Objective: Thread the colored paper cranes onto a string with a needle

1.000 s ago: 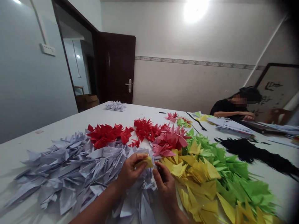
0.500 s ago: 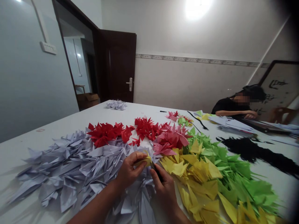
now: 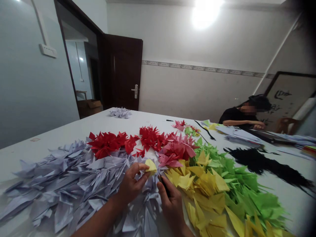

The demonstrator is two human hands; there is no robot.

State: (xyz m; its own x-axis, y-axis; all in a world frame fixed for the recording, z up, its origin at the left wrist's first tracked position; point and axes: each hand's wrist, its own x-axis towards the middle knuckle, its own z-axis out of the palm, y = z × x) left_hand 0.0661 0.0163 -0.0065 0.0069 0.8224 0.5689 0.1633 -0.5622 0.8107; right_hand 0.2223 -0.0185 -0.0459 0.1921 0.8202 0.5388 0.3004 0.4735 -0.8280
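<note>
Between the thumb and fingers of my left hand (image 3: 132,182) is a small yellow folded paper piece (image 3: 151,166). My right hand (image 3: 172,199) is closed around a slim dark tool (image 3: 165,186), whose kind I cannot make out; its tip points up beside the yellow piece, apart from it. Beneath and left of my hands spreads a large heap of pale lilac folded paper pieces (image 3: 81,184). Yellow folded papers (image 3: 209,189) lie right of my right hand. Red ones (image 3: 108,144) and pink ones (image 3: 176,149) sit just beyond my hands.
Green folded papers (image 3: 244,187) and a bundle of black strands (image 3: 264,161) lie on the white table (image 3: 74,133) to the right. A small lilac pile (image 3: 120,113) stands far back. A person (image 3: 237,113) sits at the far right near stacked papers (image 3: 238,133).
The yellow paper, curled against the tool before, now shows a flat rounded face in my left hand. My hands are slightly farther apart, and the view has shifted a little.
</note>
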